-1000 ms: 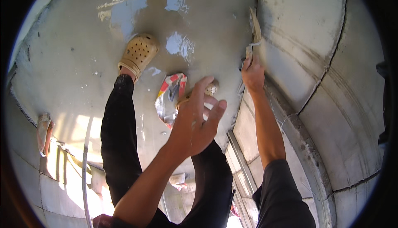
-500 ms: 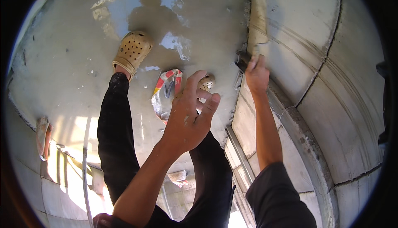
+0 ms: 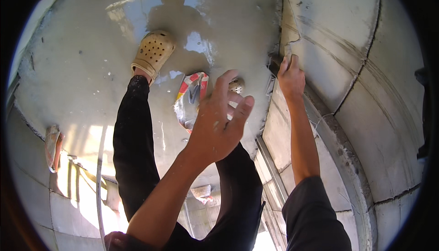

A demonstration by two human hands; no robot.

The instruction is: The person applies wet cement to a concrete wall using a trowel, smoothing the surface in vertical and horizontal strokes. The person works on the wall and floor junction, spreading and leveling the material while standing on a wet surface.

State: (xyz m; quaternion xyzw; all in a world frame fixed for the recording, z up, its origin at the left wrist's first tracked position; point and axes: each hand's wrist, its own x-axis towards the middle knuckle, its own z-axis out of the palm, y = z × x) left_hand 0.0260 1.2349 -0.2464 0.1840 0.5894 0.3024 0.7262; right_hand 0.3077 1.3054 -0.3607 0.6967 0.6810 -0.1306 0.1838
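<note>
My left hand (image 3: 218,121) hovers in the middle, fingers loosely curved and apart, holding nothing. Beneath and behind it, on the wet grey floor (image 3: 91,68), sits an opened red, yellow and white plastic bag (image 3: 184,89) with a greyish tool-like piece inside. My right hand (image 3: 291,78) reaches forward to the right and is closed on a small hand tool (image 3: 288,52) with a thin bent metal shank. A dark part of it (image 3: 274,63) lies by the joint where floor meets wall panels (image 3: 331,36). My fingers hide its handle.
My feet wear tan perforated clogs, the left one (image 3: 155,50) in full view and the right one (image 3: 236,85) partly behind my left hand. A raised grey ledge (image 3: 340,155) runs along the right wall. A crumpled bag (image 3: 53,148) lies at the left edge; another (image 3: 202,194) is behind my legs.
The view has shifted slightly, so everything sits a little farther right. My right hand, with the tool, has moved slightly forward along the wall joint. My left hand stays curved and empty.
</note>
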